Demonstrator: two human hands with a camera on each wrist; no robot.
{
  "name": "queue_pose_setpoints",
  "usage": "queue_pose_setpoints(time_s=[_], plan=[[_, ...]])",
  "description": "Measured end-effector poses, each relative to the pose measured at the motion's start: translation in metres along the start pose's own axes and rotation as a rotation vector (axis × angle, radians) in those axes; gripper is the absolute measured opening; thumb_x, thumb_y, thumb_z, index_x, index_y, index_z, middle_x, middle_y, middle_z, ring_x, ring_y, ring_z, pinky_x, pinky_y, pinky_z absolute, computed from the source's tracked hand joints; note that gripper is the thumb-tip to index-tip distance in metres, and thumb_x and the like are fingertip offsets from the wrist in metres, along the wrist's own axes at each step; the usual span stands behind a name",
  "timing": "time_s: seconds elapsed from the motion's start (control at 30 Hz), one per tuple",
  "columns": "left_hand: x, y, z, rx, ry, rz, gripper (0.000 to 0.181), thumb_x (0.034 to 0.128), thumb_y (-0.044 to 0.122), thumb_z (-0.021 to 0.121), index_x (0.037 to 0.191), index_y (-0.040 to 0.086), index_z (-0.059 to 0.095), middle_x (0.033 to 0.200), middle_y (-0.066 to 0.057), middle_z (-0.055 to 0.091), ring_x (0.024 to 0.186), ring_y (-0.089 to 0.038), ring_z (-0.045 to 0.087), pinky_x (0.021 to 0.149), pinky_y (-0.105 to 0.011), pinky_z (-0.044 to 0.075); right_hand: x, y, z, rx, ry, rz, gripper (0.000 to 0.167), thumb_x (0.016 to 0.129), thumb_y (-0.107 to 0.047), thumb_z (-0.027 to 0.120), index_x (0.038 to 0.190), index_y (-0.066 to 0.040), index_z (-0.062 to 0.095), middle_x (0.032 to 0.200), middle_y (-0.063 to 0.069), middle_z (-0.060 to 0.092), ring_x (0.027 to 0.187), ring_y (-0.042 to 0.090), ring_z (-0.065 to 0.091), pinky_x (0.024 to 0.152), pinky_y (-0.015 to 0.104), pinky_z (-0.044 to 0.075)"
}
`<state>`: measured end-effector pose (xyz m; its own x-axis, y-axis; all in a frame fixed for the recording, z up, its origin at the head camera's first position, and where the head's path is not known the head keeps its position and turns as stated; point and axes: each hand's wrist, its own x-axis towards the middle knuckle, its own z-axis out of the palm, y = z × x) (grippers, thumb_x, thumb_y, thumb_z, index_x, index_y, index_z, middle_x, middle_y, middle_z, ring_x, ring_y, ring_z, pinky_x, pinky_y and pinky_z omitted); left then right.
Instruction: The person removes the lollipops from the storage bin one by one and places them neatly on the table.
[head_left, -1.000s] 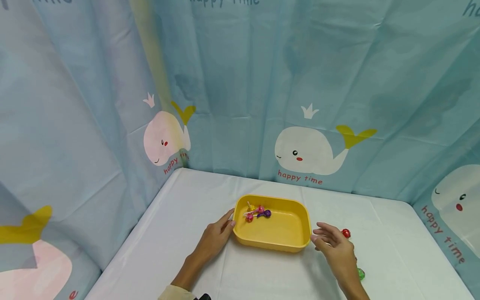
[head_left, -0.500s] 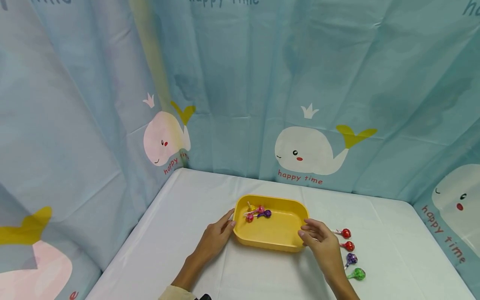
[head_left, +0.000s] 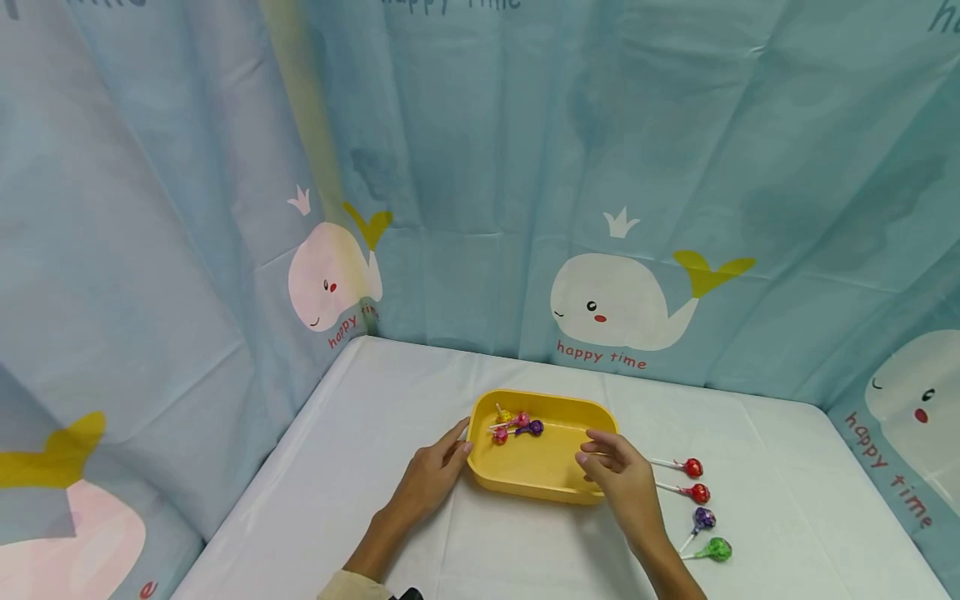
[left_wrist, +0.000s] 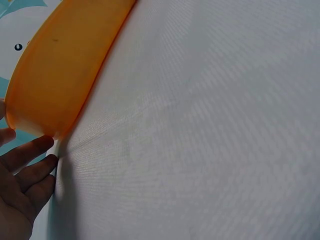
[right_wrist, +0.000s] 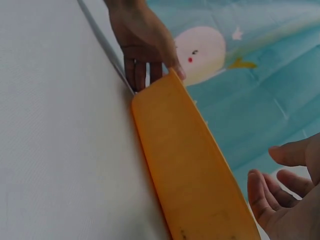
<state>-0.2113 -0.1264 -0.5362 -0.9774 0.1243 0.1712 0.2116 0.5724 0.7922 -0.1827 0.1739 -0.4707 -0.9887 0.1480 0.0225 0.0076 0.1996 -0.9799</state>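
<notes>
A yellow tray (head_left: 536,467) stands on the white table, with several small lollipops inside at its left end: a yellow lollipop (head_left: 504,416), pink ones and a purple lollipop (head_left: 534,427). My left hand (head_left: 429,477) rests against the tray's left end, its fingers fairly straight along the wall. Over the tray's right end hovers my right hand (head_left: 622,482), thumb and fingers loosely bent and apart in the right wrist view, nothing seen between them. It hides the tray's right front corner.
Right of the tray lie a red lollipop (head_left: 693,467), another red lollipop (head_left: 700,493), a purple lollipop (head_left: 703,518) and a green lollipop (head_left: 718,548) in a column. A whale-print curtain (head_left: 480,250) hangs behind the table (head_left: 390,392).
My right hand has moved left from beside the tray to over its right end, uncovering the lollipops on the table. The left hand and the tray have stayed put.
</notes>
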Motion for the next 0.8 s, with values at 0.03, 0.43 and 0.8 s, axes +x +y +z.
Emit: queue_pose_setpoints(time_s=[0.03,0.43,0.8], plan=[[0.000,0.000,0.000,0.000,0.000,-0.001,0.057,0.1100,0.048,0.055,0.161,0.022,0.049,0.128,-0.003,0.076,0.123,-0.021,0.068,0.112,-0.050,0.051,0.001,0.000,0.001,-0.001,-0.004,-0.006,0.042,0.097,-0.012,0.079,0.135,-0.004,0.067,0.124,0.023,0.070,0.095,0.015,0.074,0.079,0.024,0.062],[0.000,0.000,0.000,-0.005,0.003,-0.004,0.057,0.1099,0.048,0.055,0.161,0.023,0.049,0.127,-0.001,0.076,0.118,-0.018,0.069,0.111,-0.049,0.052,0.011,0.003,0.018,0.028,-0.036,-0.002,0.041,0.096,-0.010,0.079,0.135,-0.004,0.067,0.123,0.025,0.069,0.097,0.021,0.074,0.081,0.024,0.063],[0.001,-0.002,0.001,-0.003,0.004,-0.002,0.059,0.1097,0.051,0.053,0.161,0.022,0.049,0.127,-0.001,0.076,0.118,-0.017,0.068,0.111,-0.049,0.052,0.021,0.001,0.027,0.009,-0.050,-0.007,0.048,0.097,-0.016,0.079,0.139,0.000,0.064,0.122,0.021,0.071,0.098,0.021,0.073,0.082,0.024,0.062]])
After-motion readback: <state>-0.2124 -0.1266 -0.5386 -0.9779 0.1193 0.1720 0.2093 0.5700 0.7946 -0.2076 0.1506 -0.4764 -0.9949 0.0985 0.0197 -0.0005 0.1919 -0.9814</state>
